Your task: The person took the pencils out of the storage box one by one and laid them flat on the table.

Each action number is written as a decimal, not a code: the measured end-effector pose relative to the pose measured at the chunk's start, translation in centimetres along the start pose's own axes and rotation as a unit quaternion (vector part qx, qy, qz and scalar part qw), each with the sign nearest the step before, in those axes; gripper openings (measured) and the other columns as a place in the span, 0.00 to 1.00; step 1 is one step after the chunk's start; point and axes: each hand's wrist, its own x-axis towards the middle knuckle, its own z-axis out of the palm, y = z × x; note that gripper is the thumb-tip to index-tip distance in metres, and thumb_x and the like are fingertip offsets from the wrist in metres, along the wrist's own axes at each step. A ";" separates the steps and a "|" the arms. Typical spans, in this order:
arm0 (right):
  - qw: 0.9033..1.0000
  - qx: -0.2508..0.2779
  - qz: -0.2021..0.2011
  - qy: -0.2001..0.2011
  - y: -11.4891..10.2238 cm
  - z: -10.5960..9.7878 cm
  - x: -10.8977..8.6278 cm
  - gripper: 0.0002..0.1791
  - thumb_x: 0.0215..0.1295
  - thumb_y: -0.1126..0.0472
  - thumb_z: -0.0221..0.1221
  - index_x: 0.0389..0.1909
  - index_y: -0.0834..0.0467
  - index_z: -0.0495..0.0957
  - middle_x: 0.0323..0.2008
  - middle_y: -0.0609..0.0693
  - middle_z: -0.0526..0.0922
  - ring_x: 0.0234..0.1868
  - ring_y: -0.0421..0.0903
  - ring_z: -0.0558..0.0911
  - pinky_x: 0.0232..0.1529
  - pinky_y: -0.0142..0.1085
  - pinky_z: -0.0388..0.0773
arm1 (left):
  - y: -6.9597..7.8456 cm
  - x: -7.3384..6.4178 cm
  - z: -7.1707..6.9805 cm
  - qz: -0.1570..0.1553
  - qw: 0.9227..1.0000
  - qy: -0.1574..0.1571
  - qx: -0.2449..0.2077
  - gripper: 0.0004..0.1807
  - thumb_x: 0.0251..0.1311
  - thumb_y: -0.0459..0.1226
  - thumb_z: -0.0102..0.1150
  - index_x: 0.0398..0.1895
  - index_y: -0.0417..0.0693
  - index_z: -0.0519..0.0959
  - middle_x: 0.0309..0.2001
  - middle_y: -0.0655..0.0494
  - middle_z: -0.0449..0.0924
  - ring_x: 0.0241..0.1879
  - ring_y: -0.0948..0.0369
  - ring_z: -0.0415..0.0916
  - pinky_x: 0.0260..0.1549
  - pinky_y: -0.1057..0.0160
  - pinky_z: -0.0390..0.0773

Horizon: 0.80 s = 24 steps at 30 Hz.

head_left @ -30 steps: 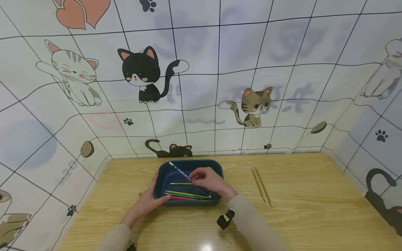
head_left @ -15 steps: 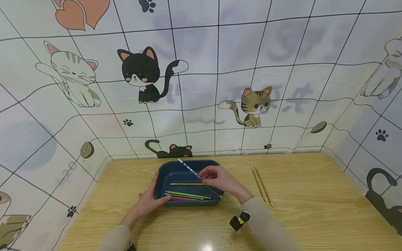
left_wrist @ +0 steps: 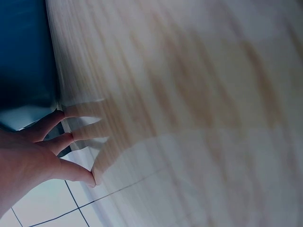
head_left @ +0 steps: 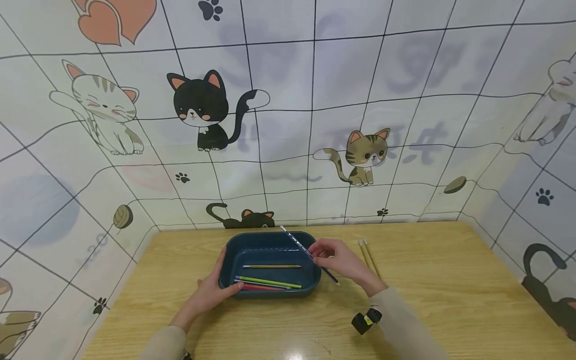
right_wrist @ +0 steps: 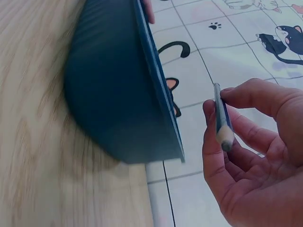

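Observation:
At the front left corner of the dark blue plastic tray (head_left: 279,294), my left hand (head_left: 211,292) grips the wall, its thumb over the front rim. In the left wrist view, several fingers (left_wrist: 78,170) of that hand spread outside the tray. My right hand (head_left: 335,257) pinches a dark blue patterned pencil (head_left: 297,242) between thumb and fingers, over the tray's right rim. The pencil slants, its sharpened tip (right_wrist: 226,142) clear of the tray. Inside the tray lie a gold pencil (head_left: 272,266), a green pencil (head_left: 270,282), a red pencil (head_left: 263,287) and a pale one partly covered.
Two gold pencils (head_left: 366,252) lie side by side on the wooden table (head_left: 450,290), right of the tray, partly hidden behind the right forearm. A cat-printed sheet (head_left: 288,125) stands as a backdrop behind and at both sides.
My right hand has moved rightward with the blue patterned pencil, from above the tray's middle to past its right rim. The left hand and tray stay in place.

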 end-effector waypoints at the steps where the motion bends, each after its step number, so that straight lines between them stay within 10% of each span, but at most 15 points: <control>1: 1.000 -0.001 -0.002 0.003 0.2 -0.2 -0.2 0.12 0.64 0.69 0.57 0.47 0.67 0.78 0.39 0.58 0.81 0.36 0.51 0.78 0.34 0.35 0.76 | 0.0 0.0 0.0 0.000 1.000 -0.001 -0.001 0.58 0.55 0.50 0.68 0.78 0.51 0.37 0.71 0.33 0.50 0.63 0.29 0.57 0.49 0.19 0.30; 24: 0.995 -0.037 0.071 0.061 5.6 -4.1 -6.1 0.12 0.67 0.65 0.59 0.49 0.65 0.77 0.42 0.55 0.79 0.42 0.50 0.78 0.38 0.36 0.77 | -0.1 -0.1 -0.1 -0.002 1.000 -0.011 -0.010 0.58 0.55 0.50 0.67 0.78 0.51 0.37 0.73 0.34 0.45 0.65 0.29 0.53 0.50 0.20 0.29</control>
